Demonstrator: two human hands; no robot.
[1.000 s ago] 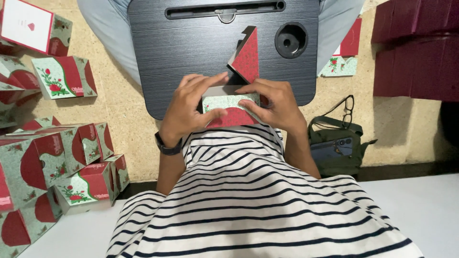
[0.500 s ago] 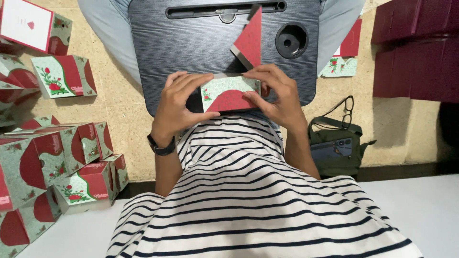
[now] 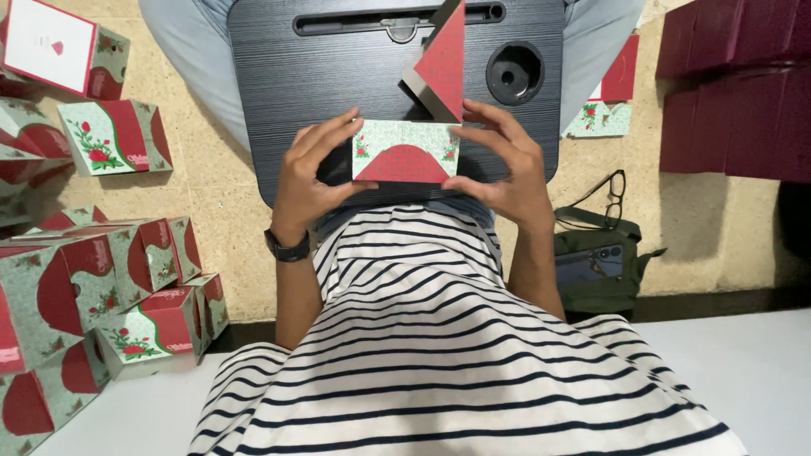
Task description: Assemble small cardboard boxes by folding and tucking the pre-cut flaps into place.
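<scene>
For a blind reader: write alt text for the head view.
Both hands, left and right, hold a small green-and-red floral box over a dark lap desk. Finished boxes are stacked on the floor alongside, and a green bag lies opposite them.

Bright, even indoor light, soft shadows beside the boxes, sharp focus, slight wide-angle stretching at the edges.

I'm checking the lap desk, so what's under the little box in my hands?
Under the box, held by left hand and right hand, lies the black lap desk. The patch directly beneath is hidden.
</scene>
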